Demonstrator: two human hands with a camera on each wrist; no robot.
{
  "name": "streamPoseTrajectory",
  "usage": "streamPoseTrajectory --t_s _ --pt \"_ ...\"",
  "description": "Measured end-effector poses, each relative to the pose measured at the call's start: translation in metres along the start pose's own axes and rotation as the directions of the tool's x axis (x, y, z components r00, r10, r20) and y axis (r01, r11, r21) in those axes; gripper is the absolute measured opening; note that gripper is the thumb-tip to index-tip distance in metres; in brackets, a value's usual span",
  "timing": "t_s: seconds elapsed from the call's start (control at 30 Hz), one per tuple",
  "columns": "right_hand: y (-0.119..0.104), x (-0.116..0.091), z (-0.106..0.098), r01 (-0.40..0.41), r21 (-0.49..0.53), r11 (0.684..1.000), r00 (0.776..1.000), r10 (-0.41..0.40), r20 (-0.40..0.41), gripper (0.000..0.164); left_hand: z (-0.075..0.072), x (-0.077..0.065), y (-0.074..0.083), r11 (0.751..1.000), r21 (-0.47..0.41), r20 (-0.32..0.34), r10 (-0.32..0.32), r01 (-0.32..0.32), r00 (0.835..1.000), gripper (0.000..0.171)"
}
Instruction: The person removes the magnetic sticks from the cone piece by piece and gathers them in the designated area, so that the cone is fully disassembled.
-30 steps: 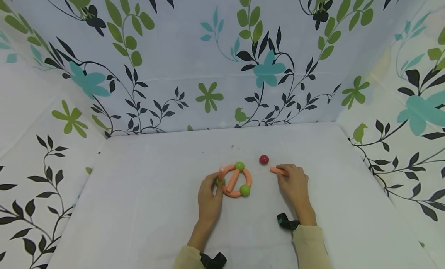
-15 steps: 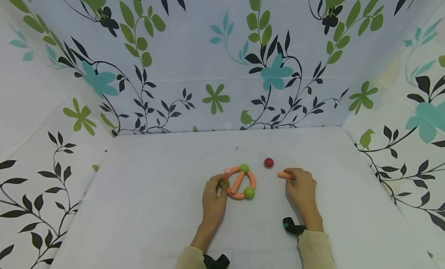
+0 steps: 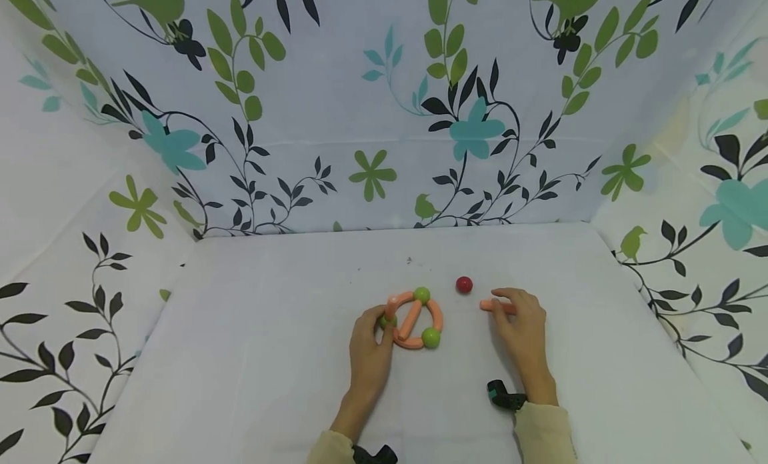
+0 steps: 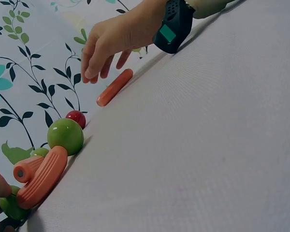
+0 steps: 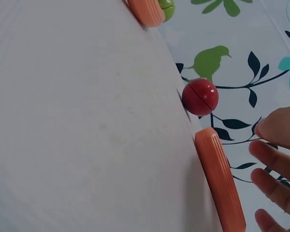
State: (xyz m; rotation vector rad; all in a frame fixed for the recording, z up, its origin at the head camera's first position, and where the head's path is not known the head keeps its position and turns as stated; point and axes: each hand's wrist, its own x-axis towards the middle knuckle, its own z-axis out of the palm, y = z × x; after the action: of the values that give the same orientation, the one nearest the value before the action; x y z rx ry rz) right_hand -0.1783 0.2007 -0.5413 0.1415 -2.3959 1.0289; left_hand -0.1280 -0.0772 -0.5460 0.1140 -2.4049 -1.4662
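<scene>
A ring of orange curved rods (image 3: 440, 315) and green balls (image 3: 431, 337) lies on the white table, with a straight orange rod (image 3: 410, 319) across it. In the left wrist view that rod's end shows a grey dot. My left hand (image 3: 370, 354) holds the ring's left side, fingers and thumb around a green ball (image 4: 12, 205) there; another orange rod (image 3: 391, 307) rises beside it. A loose orange stick (image 5: 221, 181) lies on the table to the right. Above it hovers my right hand (image 3: 524, 327), fingers spread and apart from the stick in both wrist views.
A red ball (image 3: 465, 285) rests on the table between the ring and the loose stick, slightly farther back. Leaf-patterned cloth (image 3: 372, 104) hangs behind the table (image 3: 270, 357) and along both sides. Black wrist cameras (image 3: 505, 395) sit on both wrists.
My right hand has let go of the orange stick, which now lies on the table, and its fingers have opened. My left hand keeps its hold on the ring.
</scene>
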Motion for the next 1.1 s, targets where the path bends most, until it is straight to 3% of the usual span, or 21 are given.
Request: streamPoseTrajectory --t_s 0.13,0.37,0.73,1.1 --pt "-0.015 0.0 0.004 0.036 0.098 0.995 0.999 -0.034 -0.018 0.02 -0.002 -0.003 -0.001 1.0 0.01 -0.015 -0.002 0.002 1.0 0.03" --pt "-0.038 -0.006 0.012 0.049 0.223 0.974 0.996 -0.063 0.06 0.023 -0.002 -0.007 -0.003 1.0 0.015 -0.024 -0.001 0.001 1.0 0.028" --pt "-0.061 -0.014 0.029 0.123 0.343 0.931 0.977 -0.174 0.122 0.028 -0.001 -0.001 -0.001 0.998 0.02 -0.029 0.055 -0.054 0.998 0.027" --pt "-0.077 -0.021 0.04 0.067 0.427 0.902 0.958 -0.179 0.226 0.041 0.004 0.0 -0.004 0.994 0.037 -0.037 0.103 -0.101 0.994 0.029"
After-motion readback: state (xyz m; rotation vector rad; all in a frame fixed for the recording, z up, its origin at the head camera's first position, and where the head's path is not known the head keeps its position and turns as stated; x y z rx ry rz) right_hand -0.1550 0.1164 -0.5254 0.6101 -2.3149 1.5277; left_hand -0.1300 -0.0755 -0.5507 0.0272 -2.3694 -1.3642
